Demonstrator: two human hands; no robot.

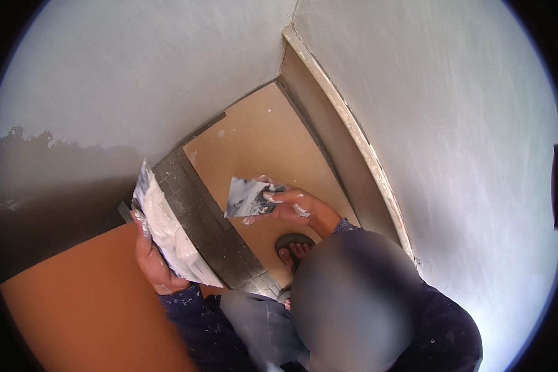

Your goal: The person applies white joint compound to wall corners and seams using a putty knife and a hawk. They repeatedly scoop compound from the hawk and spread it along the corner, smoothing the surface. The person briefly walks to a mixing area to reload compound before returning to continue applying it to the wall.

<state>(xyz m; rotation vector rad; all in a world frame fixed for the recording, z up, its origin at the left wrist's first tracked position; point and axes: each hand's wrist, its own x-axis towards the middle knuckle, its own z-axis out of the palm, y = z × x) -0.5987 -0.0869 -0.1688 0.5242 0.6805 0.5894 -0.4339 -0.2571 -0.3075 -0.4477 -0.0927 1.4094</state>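
Observation:
My left hand [153,260] is closed round the edge of a wide, flat putty blade [143,178]. A thick layer of white putty [172,232] covers much of its upper face, and the blade stands tilted. To its right, my right hand [294,206] grips a smaller putty knife [243,199] with a broad metal face pointing left. Dark and whitish smears show on that metal. White putty sticks to the fingers and back of my right hand. The two tools are apart, and neither touches a wall.
Smooth grey-white walls [471,124] meet at a corner ahead. A ledge with a pale, chipped edge [353,121] runs along the right wall. Tan boards [260,136] and an orange surface [87,304] lie below, with dark tiles [195,211] between. My sandalled foot [294,251] stands on the tan board.

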